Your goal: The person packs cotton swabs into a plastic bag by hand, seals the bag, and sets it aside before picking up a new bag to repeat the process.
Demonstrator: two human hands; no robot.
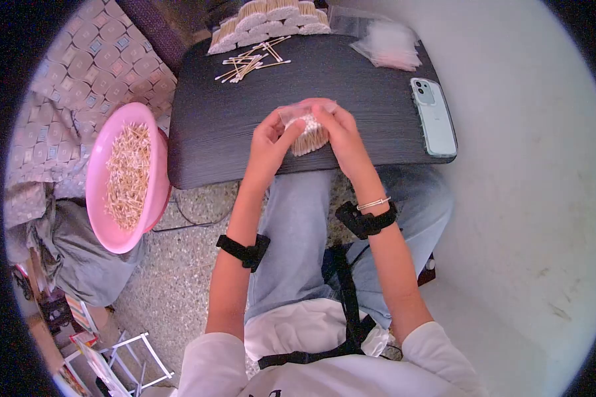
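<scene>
A clear plastic bag filled with cotton swabs (310, 140) is held between both hands over the front part of the dark table (232, 132). My left hand (269, 135) grips the bag's left side, its thumb pressed on the plastic near the white swab tips. On the right side, my right hand (340, 129) pinches the bag near its upper edge, the thumb close to the other one. The swabs' sticks point toward my body. Some fingers are hidden behind the bag.
Stacked swab bundles (268, 21) stand at the table's back, with loose swabs (248, 65) before them. Empty plastic bags (391, 46) and a phone (436, 119) lie on the right. A pink bowl of swabs (157, 178) stands left of the table.
</scene>
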